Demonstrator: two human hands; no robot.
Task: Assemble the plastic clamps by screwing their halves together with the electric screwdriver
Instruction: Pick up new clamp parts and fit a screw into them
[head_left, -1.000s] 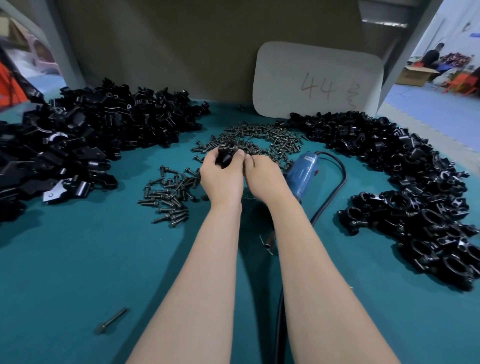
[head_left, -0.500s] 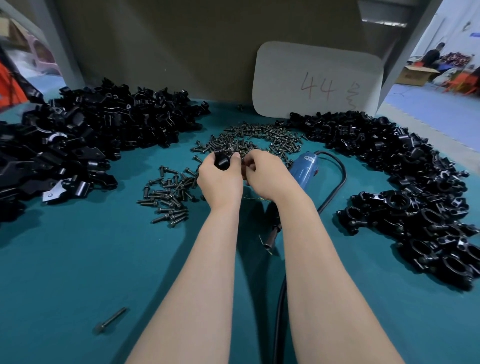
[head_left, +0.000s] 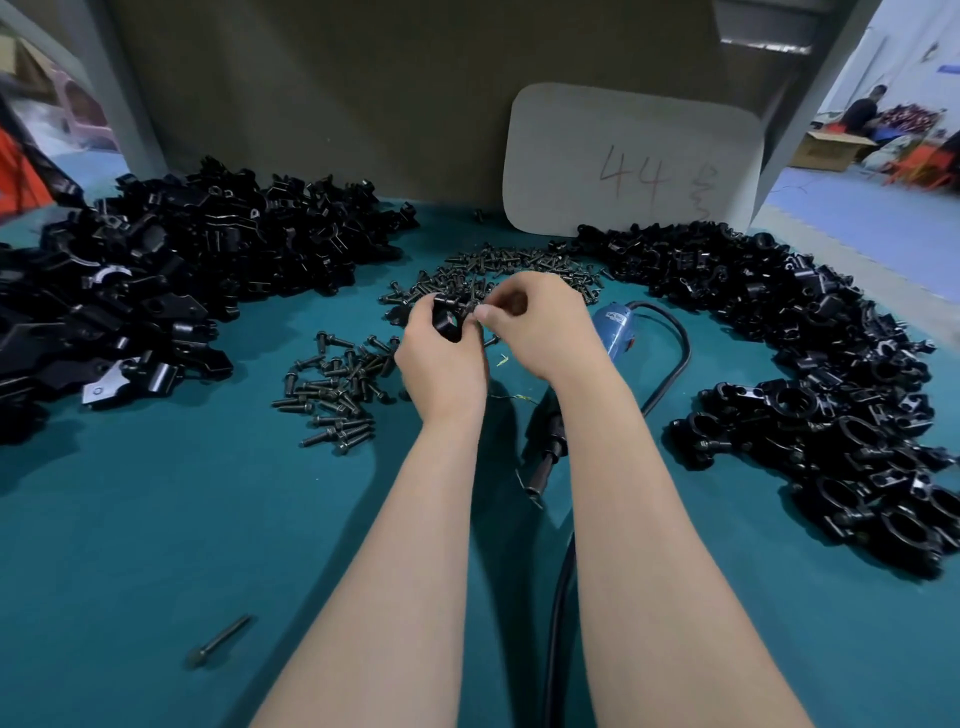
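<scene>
My left hand (head_left: 441, 358) grips a black plastic clamp (head_left: 448, 321) above the middle of the teal table. My right hand (head_left: 540, 327) is right beside it, its thumb and fingers pinched at the clamp's right side on something small, probably a screw; the item itself is hidden. The blue electric screwdriver (head_left: 613, 332) lies on the table under my right wrist, its black tip (head_left: 540, 467) pointing toward me. Loose dark screws lie in a far pile (head_left: 498, 270) and a nearer pile (head_left: 337, 389).
A big heap of black clamp halves (head_left: 171, 280) fills the left. Assembled clamps (head_left: 831, 395) curve along the right side. The screwdriver's black cable (head_left: 670, 364) loops right and runs toward me. A single long screw (head_left: 218, 642) lies near the front left. A white board (head_left: 634, 161) marked 44 leans at the back.
Both hands have risen slightly away from me with the clamp. The right hand's fingers have curled in toward the clamp's side, and the clamp has turned in the left hand.
</scene>
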